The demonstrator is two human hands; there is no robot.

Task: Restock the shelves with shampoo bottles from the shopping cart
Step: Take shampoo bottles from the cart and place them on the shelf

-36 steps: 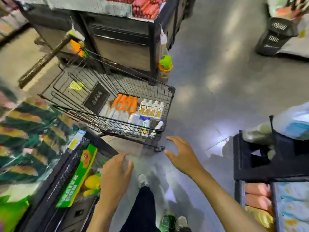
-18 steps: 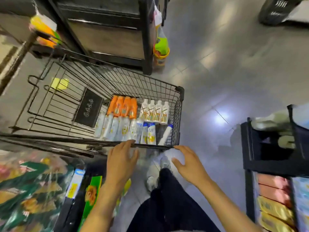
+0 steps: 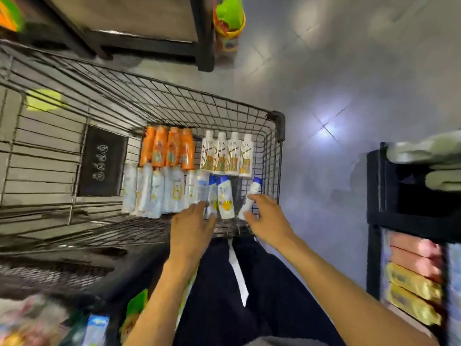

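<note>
Over the near rim of the shopping cart [image 3: 279, 126], your left hand [image 3: 192, 227] and right hand [image 3: 269, 218] reach in side by side, fingers straight and spread, gripping nothing. Your left fingertips sit at the foot of the pale bottles. Your right fingers lie over a leaning blue-capped bottle [image 3: 255, 188] in the cart's near right corner; blur hides whether they touch it. Between your hands lies a yellow-labelled shampoo bottle [image 3: 225, 199]. Left of it, a row of white bottles [image 3: 154, 193] runs along the near edge. Farther in lie four orange bottles [image 3: 167, 149] and four white-and-gold bottles [image 3: 227, 154]. A black placard [image 3: 102, 161] sits to their left.
</note>
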